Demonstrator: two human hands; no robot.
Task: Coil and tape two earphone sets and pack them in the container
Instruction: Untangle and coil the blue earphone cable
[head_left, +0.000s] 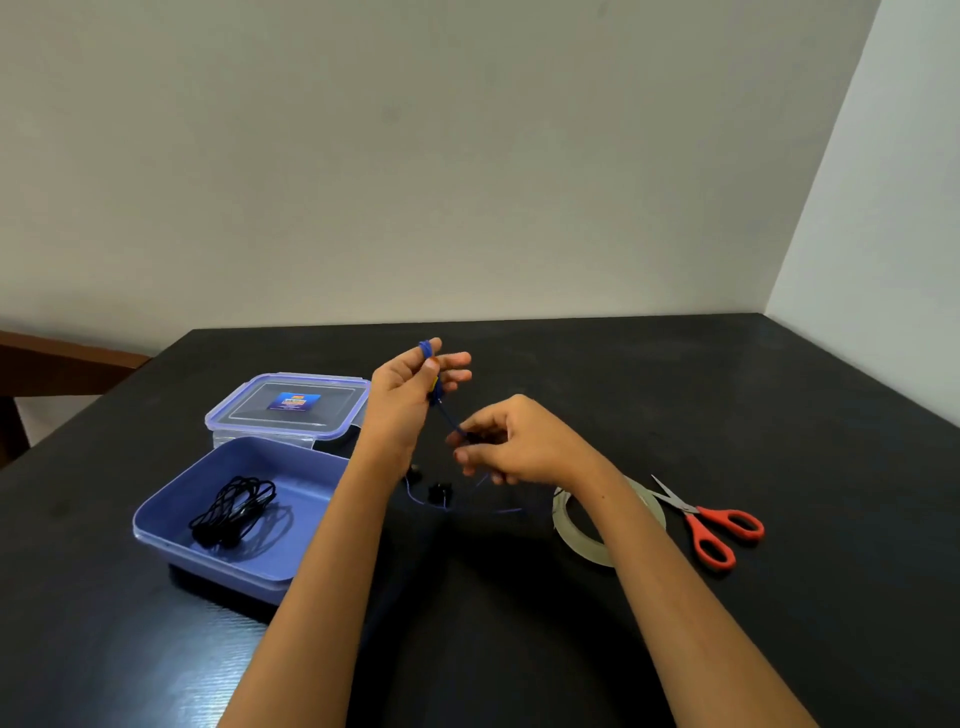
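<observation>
Step in hand: winding the second set, judged from one set lying in the container and the other in the hands.
Blue earphone cable (448, 418): runs taut on a slant from the centre of the frame down to the right, between the two hands.
Loops (426, 349): a few blue turns sit round the raised fingertips of the left hand.
Left hand (402, 400): held up at centre frame, fingers mostly straight and spread, thumb pressed on the cable against them.
Right hand (511, 441): lower and to the right, fingertips curled and pinching the cable. It is the hand nearer the loose length.
Loose length: trails off below the right hand onto the table (779, 415) in a thin blue curve.
Earbuds (439, 491): dark, on the table below the hands.
Black earphone set (234, 512): bundled inside the container (156, 525), lower left. Whether it is taped cannot be told.
Lid (291, 402): just behind the container.
Tape roll (576, 535): partly under the right forearm.
Scissors (719, 527): just right of the tape roll.
Next move: probably another turn, carried up and left.
</observation>
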